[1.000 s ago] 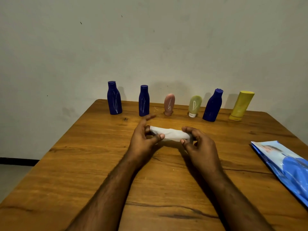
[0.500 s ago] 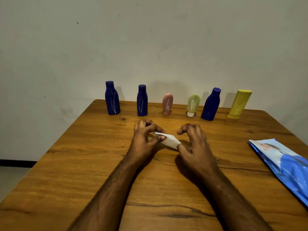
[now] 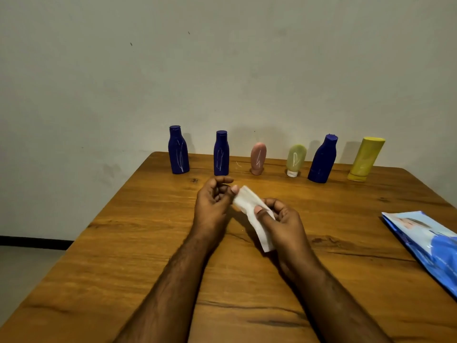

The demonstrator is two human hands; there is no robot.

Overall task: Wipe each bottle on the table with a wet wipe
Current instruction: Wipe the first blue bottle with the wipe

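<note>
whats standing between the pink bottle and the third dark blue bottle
In the head view, only the small green tube, standing on its white cap, is between the pink bottle and the third dark blue bottle.

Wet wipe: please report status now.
Left hand and right hand both pinch the wet wipe above the table. Six bottles untouched. Nothing in the way.

One head-worn wide-angle cam, looking fwd and down over the wooden surface (image 3: 123, 243) toward the wall (image 3: 222, 70) behind it. Forearms enter from bottom edge, so both hands sit close, mid-frame; the bottle row at the far edge is further off. No 2nd view, so nothing shared.
</note>
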